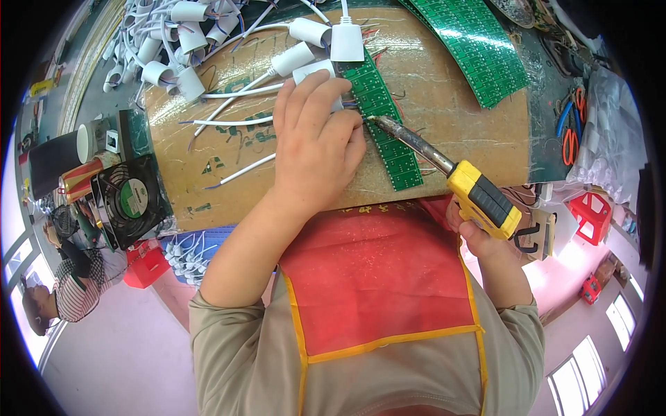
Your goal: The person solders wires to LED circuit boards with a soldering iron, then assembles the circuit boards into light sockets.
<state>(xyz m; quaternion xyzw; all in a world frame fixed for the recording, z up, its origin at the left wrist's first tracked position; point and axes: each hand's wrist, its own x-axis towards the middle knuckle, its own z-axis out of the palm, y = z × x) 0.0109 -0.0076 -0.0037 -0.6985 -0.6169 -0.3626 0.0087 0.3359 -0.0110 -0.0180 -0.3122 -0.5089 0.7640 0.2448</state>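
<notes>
A strip of green circuit boards (392, 149) lies on the brown work board, with red and dark wires sticking out along its edges. My left hand (316, 132) is closed beside the strip, over a white lamp socket (314, 70) with a white cable. Its fingertips are near thin wires at the strip's left edge; what they pinch is mostly hidden. My right hand (474, 229) grips a yellow and black soldering iron (483, 199). The iron's tip touches or almost touches the strip near my left fingers. More white sockets (291, 59) lie just beyond my left hand.
A pile of white sockets with cables (187, 38) fills the far left. Larger green circuit panels (479, 52) lie far right. A black fan (130, 200) stands left; pliers (570, 125) and clear plastic bags (607, 132) are at the right. Another person (69, 288) sits at far left.
</notes>
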